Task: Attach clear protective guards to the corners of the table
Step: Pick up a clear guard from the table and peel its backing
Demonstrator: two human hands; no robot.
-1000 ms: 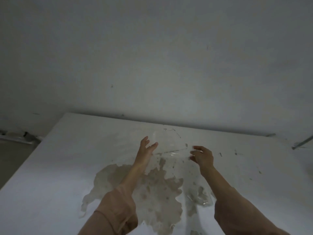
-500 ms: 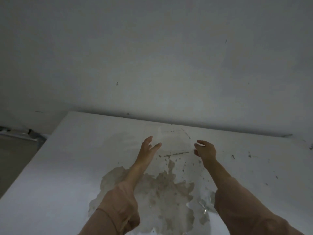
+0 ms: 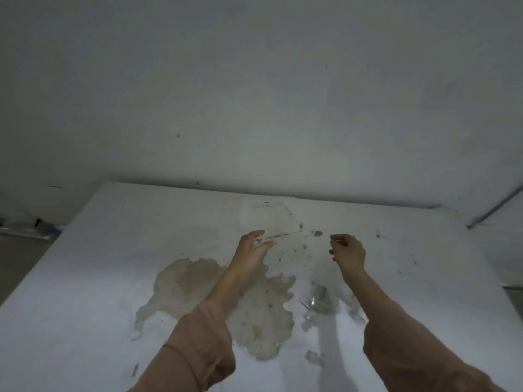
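A white table [image 3: 119, 250] with a large brownish stain stands against a grey wall. A faint clear plastic sheet [image 3: 266, 216] hovers above the far middle of the table, hard to make out. My left hand [image 3: 252, 250] reaches to its lower left edge with fingers straight and thumb spread. My right hand [image 3: 348, 250] is to the right with fingers curled, thumb and forefinger pinching what looks like the sheet's right edge. Small shiny clear guards [image 3: 314, 301] lie on the table below my right hand.
The table's far left corner [image 3: 109, 183] meets the wall. A metal rail [image 3: 495, 210] runs along the wall at the right. A dark floor strip with clutter [image 3: 25, 230] lies left of the table. Small dark specks dot the tabletop.
Both hands have moved slightly farther apart, the right one drifting right. The view has shifted a little, and the clear sheet looks fainter.
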